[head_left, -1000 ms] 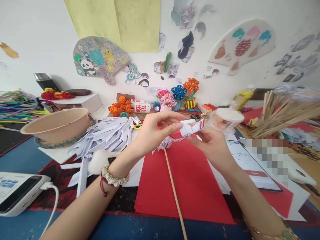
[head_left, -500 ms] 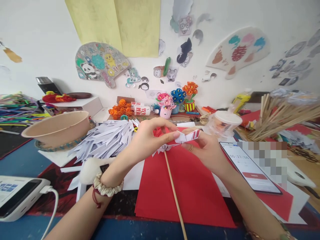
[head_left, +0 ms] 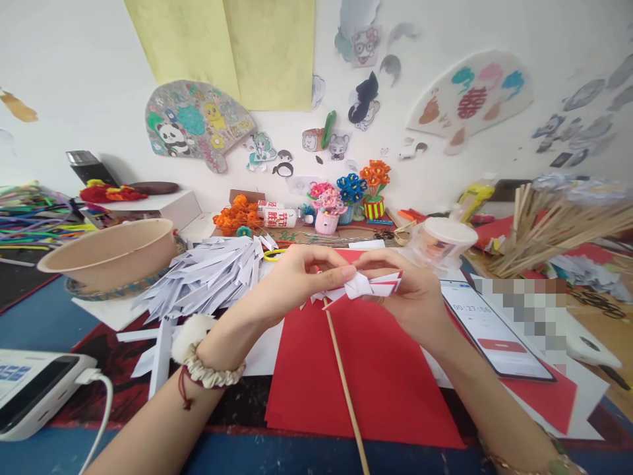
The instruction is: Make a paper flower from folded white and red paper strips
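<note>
So, a small folded paper piece point(head_left: 359, 285), white with red edges, is being held up in front, above the top part of a big red sheet point(head_left: 395, 376). It's pinched by both hands: its left end is clamped under the thumb of the left hand point(head_left: 301, 277), and its right end is gripped by the right hand point(head_left: 418, 300), though those fingertips are mostly hidden behind the paper. A thin wooden stick point(head_left: 342, 369) is seen running down over the red sheet from just below the paper. Whether the two are joined can't be told, since the stick's top end is partly covered.

Off to the left, a messy pile of white paper strips point(head_left: 210, 274) is spread out, with a tan bowl point(head_left: 109, 254) set just past it. On the right, a phone point(head_left: 494, 330) is laid face up with a timer shown, and a lidded cup point(head_left: 448, 241) is parked behind it. All of it is carried by a blue surface point(head_left: 247, 455).
</note>
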{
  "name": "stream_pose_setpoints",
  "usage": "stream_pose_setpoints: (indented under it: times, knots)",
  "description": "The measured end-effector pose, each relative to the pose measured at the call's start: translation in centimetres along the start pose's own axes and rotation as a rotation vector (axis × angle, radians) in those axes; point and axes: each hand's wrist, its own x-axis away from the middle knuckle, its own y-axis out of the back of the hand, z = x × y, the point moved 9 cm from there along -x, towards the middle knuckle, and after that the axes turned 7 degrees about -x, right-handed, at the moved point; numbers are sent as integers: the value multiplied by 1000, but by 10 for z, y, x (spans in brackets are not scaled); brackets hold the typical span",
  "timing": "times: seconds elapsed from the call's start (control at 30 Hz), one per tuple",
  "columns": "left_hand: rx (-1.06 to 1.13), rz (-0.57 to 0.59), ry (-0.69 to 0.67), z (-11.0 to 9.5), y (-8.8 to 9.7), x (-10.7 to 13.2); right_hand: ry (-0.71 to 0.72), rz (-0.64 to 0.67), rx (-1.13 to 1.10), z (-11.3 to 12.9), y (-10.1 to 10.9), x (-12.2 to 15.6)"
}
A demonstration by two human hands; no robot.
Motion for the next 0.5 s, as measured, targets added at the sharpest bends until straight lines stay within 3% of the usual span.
stream_pose_setpoints:
  times: [0.13, 0.3, 0.4, 0.5]
  knots:
    - [-29, -94, -112, -7, 15, 2, 52, -73, 41, 4, 8, 2]
    - [-229, -254, -405, -26, 36, 17, 174, -151, 213, 18, 14, 8]
    - [-292, -300, -362, -24, 37, 22, 290, -220, 400, 30, 14, 13]
    - [-264, -172, -191, -11, 21, 19, 409, -291, 540, 43, 12, 19]
